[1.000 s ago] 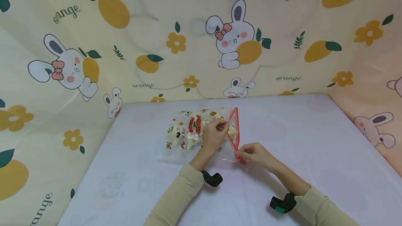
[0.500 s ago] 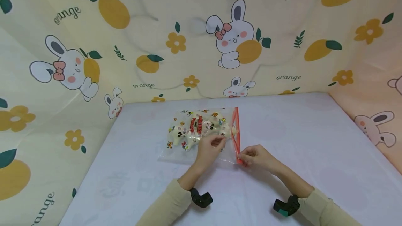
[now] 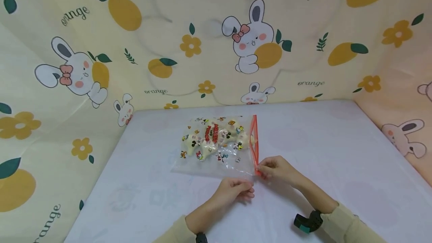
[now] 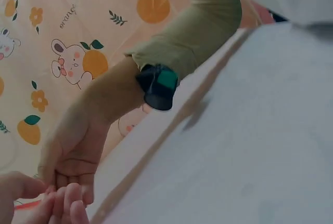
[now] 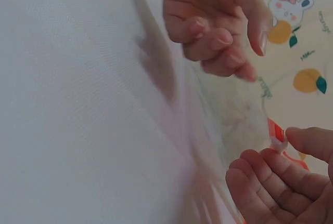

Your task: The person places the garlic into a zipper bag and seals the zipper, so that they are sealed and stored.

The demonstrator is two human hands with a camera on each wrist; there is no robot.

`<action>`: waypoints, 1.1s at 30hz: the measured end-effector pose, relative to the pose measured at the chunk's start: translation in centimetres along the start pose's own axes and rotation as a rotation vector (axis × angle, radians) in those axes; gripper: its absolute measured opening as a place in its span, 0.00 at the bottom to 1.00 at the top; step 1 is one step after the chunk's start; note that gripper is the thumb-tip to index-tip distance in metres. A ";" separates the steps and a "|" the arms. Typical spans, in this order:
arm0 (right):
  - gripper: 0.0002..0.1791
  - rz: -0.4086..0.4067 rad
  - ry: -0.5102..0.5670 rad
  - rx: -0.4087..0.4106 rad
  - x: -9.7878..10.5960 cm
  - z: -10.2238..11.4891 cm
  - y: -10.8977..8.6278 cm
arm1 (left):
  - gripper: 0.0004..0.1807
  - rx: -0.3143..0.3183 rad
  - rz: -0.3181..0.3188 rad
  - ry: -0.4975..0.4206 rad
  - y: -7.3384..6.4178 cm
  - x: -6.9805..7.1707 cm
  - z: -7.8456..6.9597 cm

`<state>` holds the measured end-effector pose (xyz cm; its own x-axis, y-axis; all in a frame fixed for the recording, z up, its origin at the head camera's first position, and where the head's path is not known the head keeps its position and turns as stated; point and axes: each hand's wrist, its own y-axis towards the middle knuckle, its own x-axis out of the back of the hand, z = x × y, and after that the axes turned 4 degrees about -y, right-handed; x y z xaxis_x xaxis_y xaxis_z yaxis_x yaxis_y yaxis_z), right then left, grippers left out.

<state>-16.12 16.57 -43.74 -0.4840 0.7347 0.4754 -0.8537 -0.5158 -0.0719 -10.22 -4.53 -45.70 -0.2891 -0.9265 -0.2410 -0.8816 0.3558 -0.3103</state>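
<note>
A clear zip bag [image 3: 216, 164] with printed cartoon figures and red lettering lies flat on the white table. Pale, lumpy pieces [image 3: 209, 148] show inside it. Its red zip strip [image 3: 255, 134] runs along the right end, with the two edges parted in the middle. At the strip's near corner my right hand [image 3: 278, 168] pinches the bag; the right wrist view shows the red zip end [image 5: 277, 131] between thumb and fingers. My left hand [image 3: 234, 190] hovers just in front of the bag's near edge, fingers loosely bent, holding nothing.
The white table [image 3: 320, 138] extends around the bag on all sides. Behind it and at both sides hangs a cloth [image 3: 209, 66] printed with rabbits and oranges. A dark wrist camera [image 3: 308, 221] sits on the right sleeve.
My left hand has drawn back from the zip strip, across the bag, to in front of its near edge. The strip's opening has narrowed. My right hand keeps its hold on the corner.
</note>
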 end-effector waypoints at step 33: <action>0.21 -0.067 0.078 -0.097 2.5 -0.2 1.6 | 0.20 0.164 -0.026 -0.319 2.7 -1.3 0.1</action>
<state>-18.74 17.61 -42.81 -0.4351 0.8001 0.4130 -0.8975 -0.4219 -0.1282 -12.17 -2.34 -46.29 -0.1135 -0.8598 -0.4978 -0.8081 0.3714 -0.4572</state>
